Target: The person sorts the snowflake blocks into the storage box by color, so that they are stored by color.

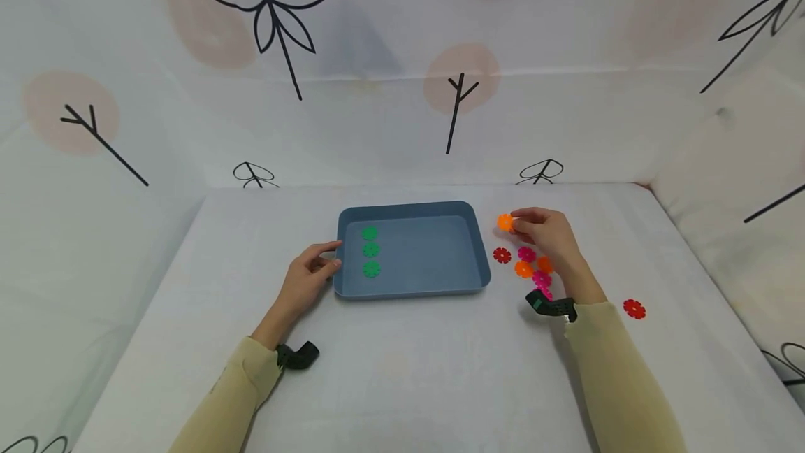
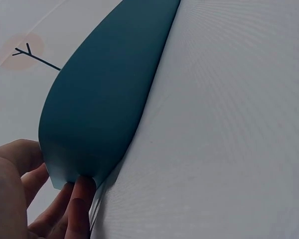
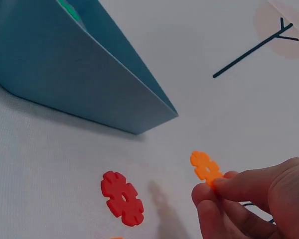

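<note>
We see the right hand pinching an orange flower piece above the table, just right of the blue tray. Left hand, fingers relaxed, touches the tray's left end. We count three green pieces inside, in a column; red piece sits just outside, right.

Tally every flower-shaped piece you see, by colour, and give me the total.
Green pieces, all in the tray: 3
Orange pieces, one held by the right hand: 3
Pink pieces, the lowest partly hidden near the wrist: 3
Red pieces: 2
Total in view: 11
</note>
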`<state>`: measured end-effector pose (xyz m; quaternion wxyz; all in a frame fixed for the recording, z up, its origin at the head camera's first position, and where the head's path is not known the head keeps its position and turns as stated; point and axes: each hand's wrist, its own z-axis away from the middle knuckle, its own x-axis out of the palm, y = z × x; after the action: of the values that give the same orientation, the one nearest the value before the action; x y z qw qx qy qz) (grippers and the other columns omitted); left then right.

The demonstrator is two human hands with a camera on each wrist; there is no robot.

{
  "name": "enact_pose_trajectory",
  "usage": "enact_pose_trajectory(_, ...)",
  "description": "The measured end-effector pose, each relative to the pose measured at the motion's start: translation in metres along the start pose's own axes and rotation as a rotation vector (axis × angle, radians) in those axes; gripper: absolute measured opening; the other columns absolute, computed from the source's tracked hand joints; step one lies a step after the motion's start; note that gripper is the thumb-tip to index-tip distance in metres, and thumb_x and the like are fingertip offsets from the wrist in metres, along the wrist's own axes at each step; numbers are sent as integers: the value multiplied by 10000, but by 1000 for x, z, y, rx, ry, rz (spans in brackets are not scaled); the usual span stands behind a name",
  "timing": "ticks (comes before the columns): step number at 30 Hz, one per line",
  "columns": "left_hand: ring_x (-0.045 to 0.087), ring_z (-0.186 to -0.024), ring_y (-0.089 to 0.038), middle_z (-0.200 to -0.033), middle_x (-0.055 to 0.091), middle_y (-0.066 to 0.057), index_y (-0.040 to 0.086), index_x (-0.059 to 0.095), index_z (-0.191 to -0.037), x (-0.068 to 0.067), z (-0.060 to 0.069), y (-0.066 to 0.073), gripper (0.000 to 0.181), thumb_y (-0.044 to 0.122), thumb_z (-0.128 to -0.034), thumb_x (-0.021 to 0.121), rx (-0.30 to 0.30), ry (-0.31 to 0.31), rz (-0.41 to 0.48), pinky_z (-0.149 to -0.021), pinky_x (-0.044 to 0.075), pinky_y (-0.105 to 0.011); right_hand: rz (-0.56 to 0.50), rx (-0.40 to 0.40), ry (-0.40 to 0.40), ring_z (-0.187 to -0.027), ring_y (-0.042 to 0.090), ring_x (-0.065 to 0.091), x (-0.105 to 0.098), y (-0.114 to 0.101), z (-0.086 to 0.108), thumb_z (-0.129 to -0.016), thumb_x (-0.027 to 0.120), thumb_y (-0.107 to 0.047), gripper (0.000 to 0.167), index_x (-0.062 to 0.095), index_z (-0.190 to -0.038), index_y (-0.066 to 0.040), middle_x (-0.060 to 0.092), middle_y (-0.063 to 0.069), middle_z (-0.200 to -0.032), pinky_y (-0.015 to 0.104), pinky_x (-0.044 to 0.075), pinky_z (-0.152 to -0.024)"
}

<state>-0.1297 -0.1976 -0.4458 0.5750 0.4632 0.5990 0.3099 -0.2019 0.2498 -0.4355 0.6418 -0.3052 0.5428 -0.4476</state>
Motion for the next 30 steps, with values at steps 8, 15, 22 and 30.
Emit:
enact_pose_trajectory(8,624,-990,-306,-1277,584,-246,-32,575,-1358,0,0,2,398,78,-980,636,1,-3,-8,-770,489,-213,-38,-62,-32,-1114,347,617,5,-14,4,-1025,580,-222,378,581,-1348,-26,588,217,-1268,228,535,-816)
enact_pose_trajectory(15,624,-987,-288,-1276,589,-234,-11,582,-1360,-1,0,1,394,90,-983,636,-10,1,-23,-770,488,-218,-54,-98,-52,-1102,357,625,22,-27,4,-1024,573,-193,352,594,-1327,-16,601,205,-1234,299,534,-863)
enact_pose_trajectory(22,623,-1004,-287,-1282,587,-225,-3,576,-1370,0,0,0,400,100,-987,633,-16,-2,-25,-795,483,-228,-52,-139,-75,-1041,322,648,41,-40,3,-1013,590,-152,319,625,-1292,-1,610,203,-1195,273,539,-842)
enact_pose_trajectory(30,623,-966,-262,-1262,585,-243,-19,575,-1364,-1,1,2,402,84,-981,638,-14,-6,3,-755,485,-217,-50,-181,-103,-981,286,663,60,-53,1,-985,627,-115,272,664,-1218,19,641,195,-1161,255,545,-820)
